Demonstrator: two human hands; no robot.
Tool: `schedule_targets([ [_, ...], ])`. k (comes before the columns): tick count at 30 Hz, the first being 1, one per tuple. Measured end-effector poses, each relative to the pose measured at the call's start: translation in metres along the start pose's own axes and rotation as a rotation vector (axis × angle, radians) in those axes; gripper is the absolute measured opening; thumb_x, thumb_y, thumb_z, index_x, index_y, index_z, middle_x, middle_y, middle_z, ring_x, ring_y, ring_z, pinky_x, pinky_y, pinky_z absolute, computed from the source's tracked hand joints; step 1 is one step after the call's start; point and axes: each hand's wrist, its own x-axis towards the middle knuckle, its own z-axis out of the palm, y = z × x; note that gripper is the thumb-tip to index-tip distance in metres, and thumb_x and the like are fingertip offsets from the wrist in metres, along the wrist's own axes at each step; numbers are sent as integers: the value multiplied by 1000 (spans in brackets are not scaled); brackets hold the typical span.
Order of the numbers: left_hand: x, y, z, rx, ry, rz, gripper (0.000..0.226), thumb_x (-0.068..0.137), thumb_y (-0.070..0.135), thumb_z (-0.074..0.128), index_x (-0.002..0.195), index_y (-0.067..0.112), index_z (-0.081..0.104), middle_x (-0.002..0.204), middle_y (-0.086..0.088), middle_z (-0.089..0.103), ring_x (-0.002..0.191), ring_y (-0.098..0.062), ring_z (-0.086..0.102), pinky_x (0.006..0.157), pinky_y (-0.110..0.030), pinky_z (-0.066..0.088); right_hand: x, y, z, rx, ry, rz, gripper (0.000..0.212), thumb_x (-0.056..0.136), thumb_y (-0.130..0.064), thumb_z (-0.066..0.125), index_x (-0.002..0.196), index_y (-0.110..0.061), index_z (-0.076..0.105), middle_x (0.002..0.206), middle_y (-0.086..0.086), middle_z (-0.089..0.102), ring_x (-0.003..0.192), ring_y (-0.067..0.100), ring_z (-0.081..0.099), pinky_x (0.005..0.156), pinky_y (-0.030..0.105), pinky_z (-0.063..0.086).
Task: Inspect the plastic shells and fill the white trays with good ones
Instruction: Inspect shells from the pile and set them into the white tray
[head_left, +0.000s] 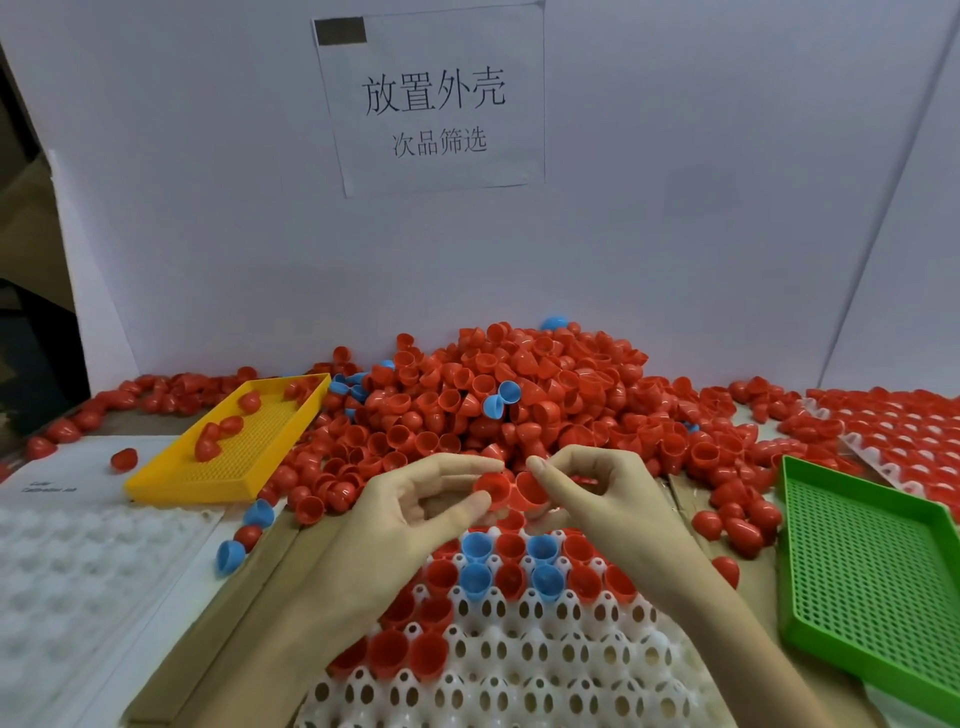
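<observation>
Nearest the camera lies a white moulded plastic tray of perforated sockets (519, 670), set on the bench directly below both hands so that each accepted piece drops a short way. Its far rows hold red and blue shells seated mouth up; near rows are unfilled.

Left hand (415, 512) pinches one red hemispherical plastic shell (491, 488) between thumb and forefinger; right hand (592, 491) grips a second red shell (530, 491) likewise. Both are held just above the tray's far edge, touching side by side. Open mouths appear to face up and toward the camera, axes tilted accordingly, presumably for rim inspection.

Loose red shell heap (519, 395) sits behind, within reach. Yellow perforated tray (234, 441) on the left holds a few red pieces, probably rejects; green perforated tray (862, 571) stands on the right.
</observation>
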Motion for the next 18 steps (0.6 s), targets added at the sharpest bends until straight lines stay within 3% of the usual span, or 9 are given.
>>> schedule_targets([
  [2, 1, -1, -3, -48, -7, -20, 28, 96, 24, 68, 122, 30, 76, 126, 4, 74, 117, -15, 70, 104, -20, 50, -2, -1, -3, -7, -48, 0, 22, 98, -29, 69, 88, -11, 77, 78, 6, 78, 72, 21, 78, 70, 18, 58],
  [5, 0, -3, -3, -52, -30, -48, 30, 100, 26, 62, 127, 32, 73, 131, 7, 72, 123, -14, 67, 109, -27, 50, -3, -2, -6, -12, -89, -67, 9, 97, -16, 70, 104, -12, 72, 84, 8, 77, 71, 25, 77, 68, 28, 62],
  [9, -1, -4, -4, -6, -39, -64, 30, 103, 30, 58, 129, 38, 71, 132, 13, 70, 129, -9, 62, 114, -34, 46, -5, -1, -10, -176, -143, -254, 26, 99, -9, 67, 119, -23, 65, 89, 6, 71, 73, 26, 75, 68, 40, 64],
  [13, -1, -2, -6, 66, -50, -36, 30, 107, 28, 55, 131, 40, 69, 130, 15, 70, 124, -6, 65, 109, -28, 50, -7, 0, -8, -443, -206, -364, 30, 98, -13, 68, 117, -36, 70, 91, -7, 71, 78, 17, 73, 70, 28, 61],
  [16, 0, -4, -9, 158, -49, -18, 28, 106, 28, 57, 129, 37, 70, 126, 16, 72, 119, -3, 66, 100, -19, 52, -5, -2, 2, -601, -203, -365, 21, 92, -22, 77, 109, -33, 75, 85, -15, 73, 81, 3, 71, 71, 15, 54],
  [18, 2, -5, -13, 191, 14, -9, 26, 106, 26, 57, 128, 30, 70, 116, 13, 76, 103, -8, 73, 90, -19, 56, -4, -5, 8, -684, -202, -327, 13, 90, -27, 78, 103, -29, 76, 81, -17, 72, 80, -3, 68, 71, 12, 53],
])
